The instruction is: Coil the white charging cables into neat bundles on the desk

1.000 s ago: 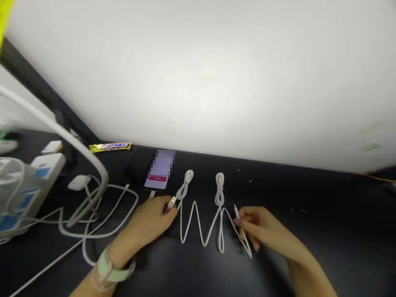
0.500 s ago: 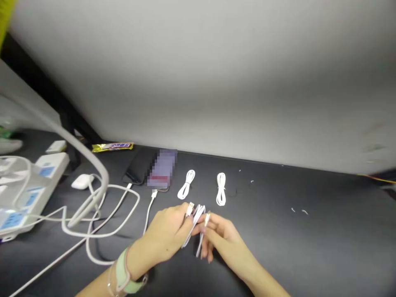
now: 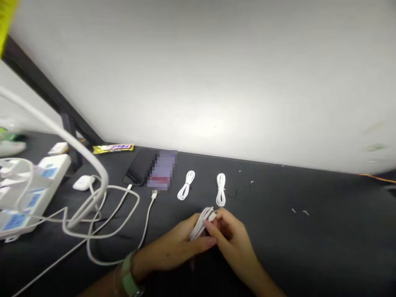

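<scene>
My left hand is closed around a coiled white USB cable, its thumb lying across the lower part of the coil. My right hand pinches the same cable by its connector end against the coil's right side. The cable's other end is hidden. Just beyond my hands, two more coiled white cables lie on the black desk: a tilted one at left and an upright one at right, each bound in the middle.
At left lie a white power strip, looped white cords and a white charging case. Behind are a phone with a plugged cable, a dark phone and a yellow snack wrapper. Small white scraps dot the right side.
My hands have come together, and the cable's separate strand and connector now rest against the coil. My left hand has shifted down and right. The wall looks brighter.
</scene>
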